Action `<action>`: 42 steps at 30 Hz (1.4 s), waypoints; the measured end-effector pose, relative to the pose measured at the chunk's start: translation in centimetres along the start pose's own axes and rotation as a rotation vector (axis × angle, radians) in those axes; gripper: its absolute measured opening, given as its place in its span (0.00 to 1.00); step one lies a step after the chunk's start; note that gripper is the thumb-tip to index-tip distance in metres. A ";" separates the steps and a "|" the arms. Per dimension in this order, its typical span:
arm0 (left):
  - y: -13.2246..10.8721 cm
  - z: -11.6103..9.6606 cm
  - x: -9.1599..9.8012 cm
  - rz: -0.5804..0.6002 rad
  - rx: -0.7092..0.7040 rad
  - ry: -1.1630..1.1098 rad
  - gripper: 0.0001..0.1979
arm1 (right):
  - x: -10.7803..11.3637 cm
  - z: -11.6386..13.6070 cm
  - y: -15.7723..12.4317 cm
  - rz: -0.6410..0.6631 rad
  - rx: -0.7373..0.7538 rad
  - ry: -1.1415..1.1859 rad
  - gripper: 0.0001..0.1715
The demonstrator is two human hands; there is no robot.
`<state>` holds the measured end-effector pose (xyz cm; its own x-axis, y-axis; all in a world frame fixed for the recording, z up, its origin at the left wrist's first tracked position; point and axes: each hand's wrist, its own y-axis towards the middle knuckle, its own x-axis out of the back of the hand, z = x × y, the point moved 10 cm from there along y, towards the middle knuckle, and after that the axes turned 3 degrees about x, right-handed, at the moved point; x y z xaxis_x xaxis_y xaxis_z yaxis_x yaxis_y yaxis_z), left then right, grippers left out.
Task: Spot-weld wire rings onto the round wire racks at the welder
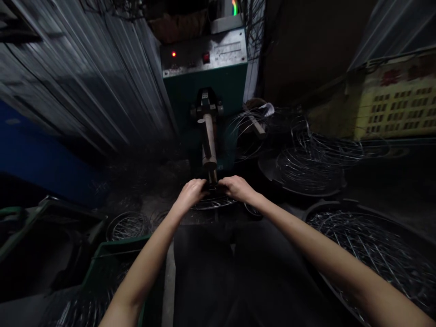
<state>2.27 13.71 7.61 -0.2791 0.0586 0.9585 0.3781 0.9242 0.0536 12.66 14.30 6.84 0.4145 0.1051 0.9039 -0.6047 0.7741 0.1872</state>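
A green spot-welding machine (180, 91) stands ahead of me, with a thick arm ending in a narrow electrode (213, 175). Right below that tip is a wire rack (216, 203) with a curved front edge. My left hand (193, 191) is closed on the rack's left side, close to the electrode. On the other side, my right hand (237, 188) is closed on it too, fingers curled. Both sets of fingertips are partly hidden in the dark, and so is the rack's far part.
At right, a black tub (344, 206) holds many short wires, and another round tray (265, 170) carries wire rings (306, 168). Beyond is a yellow crate (402, 104). Green crates (109, 247) stand at left, near a round wire piece (129, 226). A red lamp (173, 54) glows on the machine.
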 end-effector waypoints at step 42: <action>-0.7 1.5 0.4 0.069 0.000 -0.257 0.13 | 1.8 -1.4 -0.3 0.102 0.164 0.202 0.06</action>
<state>0.54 13.62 7.55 -0.4674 0.2157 0.8573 0.4043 0.9146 -0.0097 14.58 15.13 7.84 0.4629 0.3129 0.8293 -0.7458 0.6431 0.1736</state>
